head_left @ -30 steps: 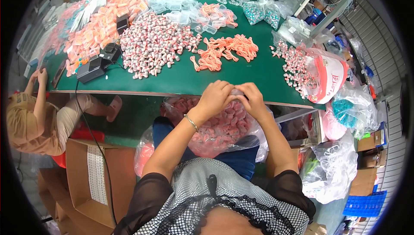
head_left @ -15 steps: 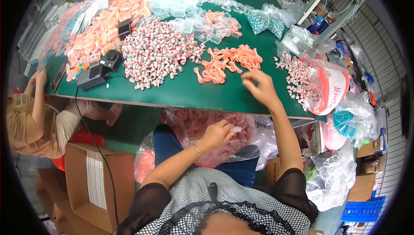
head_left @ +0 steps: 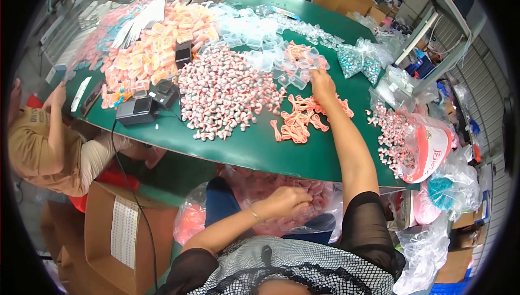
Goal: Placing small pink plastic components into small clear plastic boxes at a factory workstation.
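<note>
My right hand [head_left: 322,85] reaches far over the green table [head_left: 249,146] and rests at the edge of a heap of clear plastic cases [head_left: 292,65], just beyond a pile of orange rubbery pieces [head_left: 303,119]. What its fingers hold is hidden. My left hand [head_left: 284,202] sits low at my lap, fingers curled into an open clear bag of pink pieces [head_left: 319,195]. A large heap of small pink-and-white items [head_left: 225,94] lies left of the orange pile.
Black box devices [head_left: 138,110] with a cable sit at the table's left edge. Orange packets [head_left: 157,40] fill the far left. Another person [head_left: 49,143] sits at the left. Cardboard boxes [head_left: 116,224] stand below; plastic bags [head_left: 433,149] crowd the right.
My right hand left the bag at my lap and stretched forward across the table to the clear cases. My left hand dropped from the bag's rim into the bag.
</note>
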Available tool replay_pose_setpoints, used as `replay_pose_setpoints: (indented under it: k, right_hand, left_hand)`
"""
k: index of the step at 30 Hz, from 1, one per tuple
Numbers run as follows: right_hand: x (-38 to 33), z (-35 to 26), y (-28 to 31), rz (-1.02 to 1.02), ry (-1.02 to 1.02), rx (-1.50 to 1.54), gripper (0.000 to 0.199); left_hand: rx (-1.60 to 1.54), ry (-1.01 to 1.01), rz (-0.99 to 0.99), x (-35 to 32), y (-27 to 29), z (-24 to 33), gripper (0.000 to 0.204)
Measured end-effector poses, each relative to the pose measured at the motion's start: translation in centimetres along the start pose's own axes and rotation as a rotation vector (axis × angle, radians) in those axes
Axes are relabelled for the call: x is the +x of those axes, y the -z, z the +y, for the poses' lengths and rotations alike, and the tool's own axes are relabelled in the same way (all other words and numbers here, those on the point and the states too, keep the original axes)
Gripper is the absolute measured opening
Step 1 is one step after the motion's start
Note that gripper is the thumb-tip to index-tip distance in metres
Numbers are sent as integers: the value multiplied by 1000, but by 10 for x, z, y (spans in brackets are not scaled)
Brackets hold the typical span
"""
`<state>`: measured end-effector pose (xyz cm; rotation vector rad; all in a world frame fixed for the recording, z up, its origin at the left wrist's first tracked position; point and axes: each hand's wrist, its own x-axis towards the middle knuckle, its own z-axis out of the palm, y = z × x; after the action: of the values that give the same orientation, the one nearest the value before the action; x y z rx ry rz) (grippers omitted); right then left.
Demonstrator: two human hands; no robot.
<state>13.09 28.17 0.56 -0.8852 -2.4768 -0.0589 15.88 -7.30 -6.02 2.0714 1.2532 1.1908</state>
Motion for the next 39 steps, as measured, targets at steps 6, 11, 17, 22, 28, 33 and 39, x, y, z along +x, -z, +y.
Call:
replay_pose_setpoints:
  k: [6,11,17,22,28,33,39]
  right_hand:
    - [-13,13,50,455,160,141,19]
    - [-75,2,94,345,-33,498,16]
    - [-169,13,105,-18,-224,626,16]
    - [-187,1,110,-121,-229,591,17]
    - [-212,3,117,-85,-215,528,18]
    - [-226,-3,125,-57,81,382,24]
    - [-243,-10,132,108,167,198,15]
  left_hand:
    - [580,154,464,40,123,-24,14]
    - [870,243,500,76,161,-69,12]
    - [1022,284,349,98,151,-94,7]
    - [1067,207,340,97,159,-92,6]
    - [618,81,312,84,150,-32,5]
    - [564,38,95,62,111,-5,8]
    - [506,140,218,54,82,6,12]
